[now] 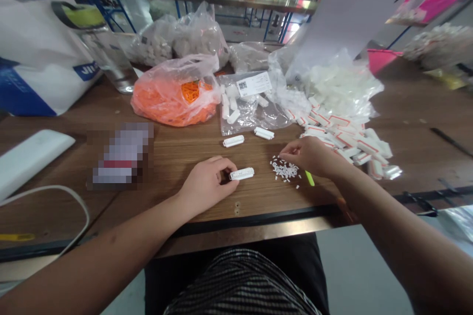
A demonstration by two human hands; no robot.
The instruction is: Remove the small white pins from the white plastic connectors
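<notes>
My left hand (210, 181) pinches one end of a small white plastic housing (242, 173) between thumb and fingers, low over the wooden table. Over to the right, my right hand (308, 154) reaches down to a scattered pile of tiny white pieces (286, 170), its thumb and fingertips together at the upper edge. Whether a piece is between those fingertips is too small to see. A yellow-green stick (309, 178) lies under the right hand's wrist side. Two more white housings, one on the left (233, 141) and one on the right (264, 133), rest farther back.
Behind stand a bag of orange parts (173, 103) and a clear labelled bag (254, 108) with white pieces. A heap of white parts with orange strips (351, 140) lies right. A bottle (111, 59), a blurred-out item (121, 155) and a white device (33, 160) are left.
</notes>
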